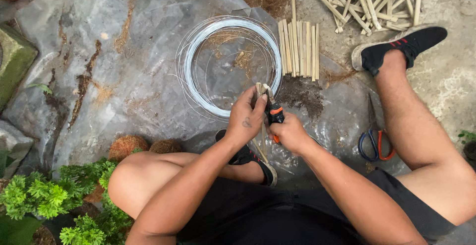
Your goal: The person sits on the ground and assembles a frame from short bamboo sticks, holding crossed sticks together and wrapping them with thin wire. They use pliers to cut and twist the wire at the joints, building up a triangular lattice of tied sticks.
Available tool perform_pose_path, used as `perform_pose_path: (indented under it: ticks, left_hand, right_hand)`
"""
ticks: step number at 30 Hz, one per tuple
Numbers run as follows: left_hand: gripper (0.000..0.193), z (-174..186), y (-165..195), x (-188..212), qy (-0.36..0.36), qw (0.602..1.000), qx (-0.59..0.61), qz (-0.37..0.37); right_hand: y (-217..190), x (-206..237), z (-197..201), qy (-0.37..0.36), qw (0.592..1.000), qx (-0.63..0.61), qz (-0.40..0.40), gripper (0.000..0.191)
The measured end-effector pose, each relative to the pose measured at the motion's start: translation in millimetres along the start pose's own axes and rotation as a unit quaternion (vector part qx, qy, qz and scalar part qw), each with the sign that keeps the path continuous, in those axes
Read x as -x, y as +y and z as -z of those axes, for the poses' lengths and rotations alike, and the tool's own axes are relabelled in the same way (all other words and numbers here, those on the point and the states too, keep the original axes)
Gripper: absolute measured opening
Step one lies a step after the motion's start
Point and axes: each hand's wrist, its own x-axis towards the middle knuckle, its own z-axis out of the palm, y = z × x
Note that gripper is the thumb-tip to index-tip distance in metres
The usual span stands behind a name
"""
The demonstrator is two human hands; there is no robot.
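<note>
My left hand [244, 118] grips a thin bamboo stick [258, 89] near its top end, holding it upright over the plastic sheet. My right hand [289, 132] is closed around pliers [273, 110] with black and orange handles, whose jaws meet the stick's tip beside my left fingers. Just beyond both hands lies a coil of pale wire [229, 64] flat on the sheet. I cannot tell whether a strand of wire runs to the stick.
A row of cut bamboo sticks [299, 49] lies past the coil, with a loose pile [371, 2] further right. Scissors with blue and orange handles [376, 138] lie by my right leg. Green plants [54, 195] and round moss balls [128, 147] sit at the lower left.
</note>
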Motion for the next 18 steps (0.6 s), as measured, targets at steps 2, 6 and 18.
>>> perform_pose_path:
  ticks: [2,6,18]
  left_hand:
    - [0.027,-2.4,-0.8,0.9,-0.011,1.000,0.015,0.011]
    - [0.024,-4.5,-4.5,1.2,0.003,0.999,-0.042,-0.001]
    - [0.030,21.1,-25.0,-16.5,-0.042,0.994,0.000,0.105]
  right_hand:
    - [8.4,-3.2,-1.4,0.000,1.000,-0.015,0.009,0.007]
    - [18.1,-7.2,-7.5,0.019,0.999,0.012,0.022,0.005]
    - [-5.7,17.7,33.5,0.074,0.989,0.129,0.008,0.060]
